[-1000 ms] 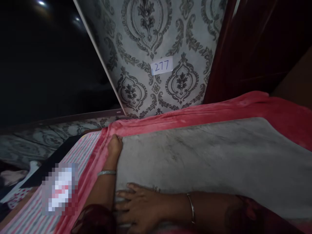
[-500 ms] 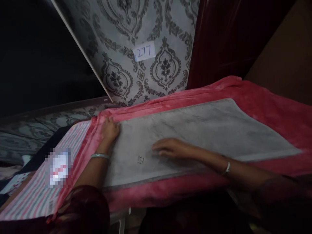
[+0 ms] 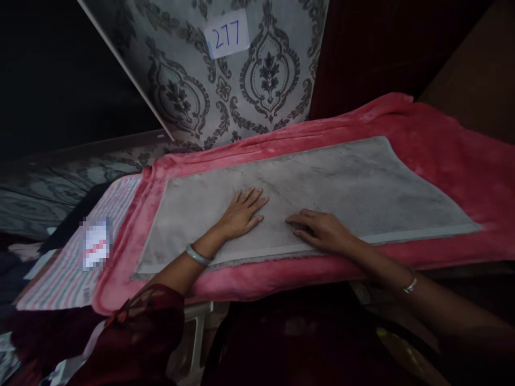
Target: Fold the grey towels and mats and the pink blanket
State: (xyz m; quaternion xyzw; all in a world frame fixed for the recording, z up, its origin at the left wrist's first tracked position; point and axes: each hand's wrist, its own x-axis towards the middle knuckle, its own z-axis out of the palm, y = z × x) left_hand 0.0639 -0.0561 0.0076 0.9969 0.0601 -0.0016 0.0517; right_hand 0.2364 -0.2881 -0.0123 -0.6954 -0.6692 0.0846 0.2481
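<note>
The grey cloth (image 3: 330,182) lies on the red blanket (image 3: 446,136), its long axis running left to right and slanting a little away from the person toward the right; its near right corner points rightward as a sharp tip; the left hand (image 3: 240,213) rests palm down on it, fingers open and spread, pointing away and to the right; the right hand (image 3: 324,229) touches it farther right, fingers bent and pointing left; whether they pinch any cloth, I cannot tell.
</note>
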